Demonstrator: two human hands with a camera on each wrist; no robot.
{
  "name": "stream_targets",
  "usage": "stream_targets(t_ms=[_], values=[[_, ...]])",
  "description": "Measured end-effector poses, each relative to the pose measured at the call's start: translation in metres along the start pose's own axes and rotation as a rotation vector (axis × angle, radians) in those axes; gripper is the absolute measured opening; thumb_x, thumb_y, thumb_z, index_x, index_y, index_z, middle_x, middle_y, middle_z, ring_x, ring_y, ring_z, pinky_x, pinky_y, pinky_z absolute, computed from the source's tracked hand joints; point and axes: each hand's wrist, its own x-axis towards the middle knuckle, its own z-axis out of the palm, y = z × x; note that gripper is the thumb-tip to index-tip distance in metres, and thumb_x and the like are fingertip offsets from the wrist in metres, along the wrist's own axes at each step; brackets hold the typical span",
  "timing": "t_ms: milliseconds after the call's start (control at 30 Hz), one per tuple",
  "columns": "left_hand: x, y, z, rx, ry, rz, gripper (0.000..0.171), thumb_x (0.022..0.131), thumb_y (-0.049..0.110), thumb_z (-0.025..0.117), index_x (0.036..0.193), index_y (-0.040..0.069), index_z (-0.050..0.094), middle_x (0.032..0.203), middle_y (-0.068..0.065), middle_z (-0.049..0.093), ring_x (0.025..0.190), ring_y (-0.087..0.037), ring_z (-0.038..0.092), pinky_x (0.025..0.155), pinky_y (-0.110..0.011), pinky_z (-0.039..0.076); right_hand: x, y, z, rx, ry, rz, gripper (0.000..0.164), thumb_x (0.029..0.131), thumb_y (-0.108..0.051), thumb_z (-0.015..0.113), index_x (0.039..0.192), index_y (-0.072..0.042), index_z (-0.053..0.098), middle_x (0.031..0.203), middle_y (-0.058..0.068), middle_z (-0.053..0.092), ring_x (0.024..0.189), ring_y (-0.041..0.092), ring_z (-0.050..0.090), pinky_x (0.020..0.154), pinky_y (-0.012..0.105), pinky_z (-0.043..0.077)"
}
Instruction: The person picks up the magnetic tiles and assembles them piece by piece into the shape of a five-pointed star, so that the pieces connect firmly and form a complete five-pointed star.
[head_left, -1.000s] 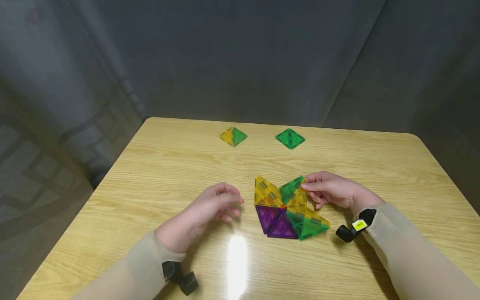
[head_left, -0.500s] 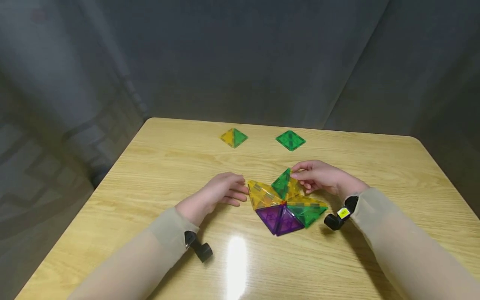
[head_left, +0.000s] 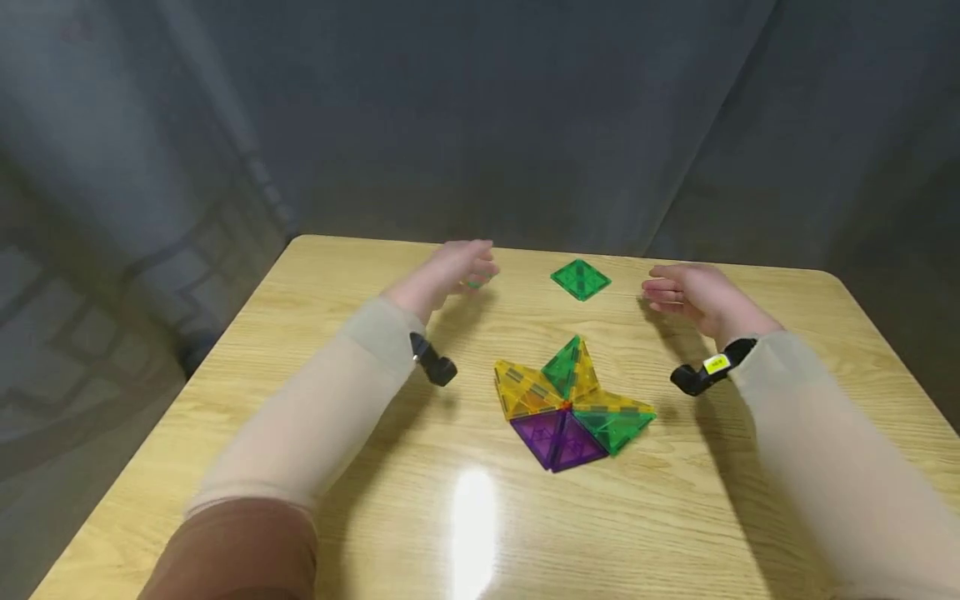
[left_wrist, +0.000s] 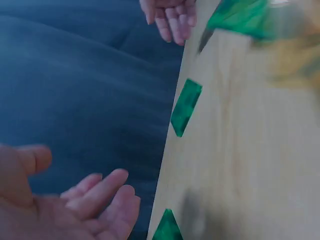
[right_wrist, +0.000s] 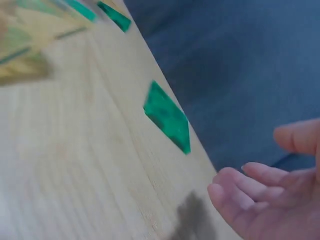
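Note:
My left hand (head_left: 459, 268) hovers over the yellow-and-green tile pair at the table's far side and hides most of it; a green tip (left_wrist: 168, 227) shows in the left wrist view. Its fingers are spread and hold nothing. Right of the green diamond of two triangle tiles (head_left: 581, 280), my right hand (head_left: 693, 293) is held with loosely extended fingers, apart from the diamond (right_wrist: 168, 117). Nearer me lies a joined cluster of translucent magnetic tiles: purple triangles (head_left: 558, 437), yellow ones (head_left: 523, 390), a raised green-and-yellow point (head_left: 572, 371) and a green-and-yellow point (head_left: 617, 421) on the right.
A wooden table (head_left: 405, 533) carries all the tiles. Dark grey cloth (head_left: 480, 125) hangs behind its far edge and along the sides. A bright light reflection lies on the near tabletop. Each wrist wears a black camera strap (head_left: 433, 360).
My right hand has let go of the cluster's upright point and moved back and right. The left hand has left the cluster's left side for the far tile pair. The cluster was turned slightly earlier.

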Motion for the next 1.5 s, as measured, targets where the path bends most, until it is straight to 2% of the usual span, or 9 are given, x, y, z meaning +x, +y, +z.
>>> stream_targets(t_ms=[100, 167, 267, 367, 733, 1033, 1167, 1300, 1500], values=[[0.028, 0.013, 0.005, 0.071, -0.094, -0.007, 0.061, 0.107, 0.044, 0.037, 0.15, 0.001, 0.035, 0.148, -0.015, 0.046, 0.138, -0.033, 0.037, 0.114, -0.046, 0.03, 0.019, 0.002, 0.003, 0.061, -0.044, 0.045, 0.076, 0.105, -0.035, 0.045, 0.156, 0.0, 0.002, 0.153, 0.024, 0.031, 0.138, 0.03, 0.039, 0.108, 0.036, 0.04], [0.048, 0.013, 0.012, 0.064, -0.125, -0.061, 0.065, 0.106, 0.046, 0.036, 0.152, 0.001, 0.03, 0.151, -0.018, 0.041, 0.14, -0.032, 0.034, 0.116, -0.044, 0.027, 0.031, 0.005, 0.011, 0.116, -0.077, 0.064, 0.078, 0.106, -0.034, 0.043, 0.156, -0.003, -0.008, 0.159, 0.027, 0.012, 0.144, 0.034, 0.024, 0.113, 0.04, 0.032], [0.072, 0.007, 0.027, -0.017, -0.12, -0.138, 0.068, 0.106, 0.047, 0.036, 0.153, 0.0, 0.028, 0.153, -0.022, 0.036, 0.141, -0.033, 0.034, 0.115, -0.042, 0.029, 0.043, 0.009, 0.024, 0.17, -0.092, 0.078, 0.076, 0.107, -0.032, 0.04, 0.155, -0.004, -0.012, 0.16, 0.026, 0.006, 0.146, 0.034, 0.017, 0.115, 0.04, 0.028], [0.083, 0.005, 0.042, -0.098, -0.094, -0.169, 0.069, 0.105, 0.048, 0.038, 0.155, 0.002, 0.025, 0.152, -0.024, 0.037, 0.138, -0.033, 0.039, 0.112, -0.041, 0.035, 0.048, 0.008, 0.032, 0.192, -0.083, 0.074, 0.071, 0.108, -0.026, 0.038, 0.155, -0.003, -0.01, 0.16, 0.026, 0.01, 0.145, 0.035, 0.021, 0.116, 0.041, 0.027], [0.079, 0.018, 0.07, -0.182, -0.032, -0.175, 0.068, 0.104, 0.046, 0.044, 0.157, 0.009, 0.022, 0.148, -0.03, 0.038, 0.132, -0.039, 0.044, 0.107, -0.041, 0.041, 0.043, 0.002, 0.034, 0.208, -0.036, 0.089, 0.065, 0.107, -0.022, 0.038, 0.157, -0.004, 0.0, 0.157, 0.029, 0.019, 0.141, 0.038, 0.031, 0.114, 0.042, 0.031], [0.078, 0.009, 0.077, -0.312, 0.081, -0.19, 0.057, 0.105, 0.027, 0.047, 0.156, 0.013, 0.027, 0.145, -0.027, 0.039, 0.127, -0.038, 0.046, 0.1, -0.045, 0.048, 0.04, 0.003, 0.037, 0.39, 0.03, 0.204, 0.053, 0.105, -0.016, 0.046, 0.151, -0.002, 0.024, 0.142, 0.022, 0.036, 0.123, 0.033, 0.052, 0.106, 0.042, 0.042], [0.085, -0.001, 0.081, -0.26, 0.152, -0.191, 0.056, 0.101, 0.015, 0.054, 0.152, 0.007, 0.033, 0.121, -0.023, 0.052, 0.103, -0.031, 0.057, 0.087, -0.042, 0.056, 0.04, 0.006, 0.04, 0.415, 0.027, 0.224, 0.044, 0.103, -0.007, 0.049, 0.144, 0.002, 0.035, 0.13, 0.021, 0.044, 0.105, 0.029, 0.064, 0.101, 0.04, 0.046], [0.09, -0.009, 0.086, -0.197, 0.207, -0.185, 0.057, 0.096, 0.005, 0.058, 0.148, 0.003, 0.037, 0.087, -0.009, 0.049, 0.071, -0.021, 0.052, 0.073, -0.035, 0.057, 0.042, 0.009, 0.045, 0.408, 0.049, 0.23, 0.039, 0.099, 0.002, 0.053, 0.137, 0.006, 0.044, 0.114, 0.02, 0.055, 0.086, 0.025, 0.071, 0.093, 0.037, 0.052], [0.088, -0.011, 0.086, -0.197, 0.123, -0.174, 0.053, 0.093, -0.002, 0.06, 0.142, -0.004, 0.04, 0.084, -0.009, 0.055, 0.066, -0.02, 0.054, 0.074, -0.034, 0.057, 0.048, 0.013, 0.057, 0.312, 0.101, 0.209, 0.044, 0.098, 0.003, 0.055, 0.14, 0.008, 0.044, 0.104, 0.012, 0.058, 0.074, 0.017, 0.069, 0.083, 0.032, 0.057]])
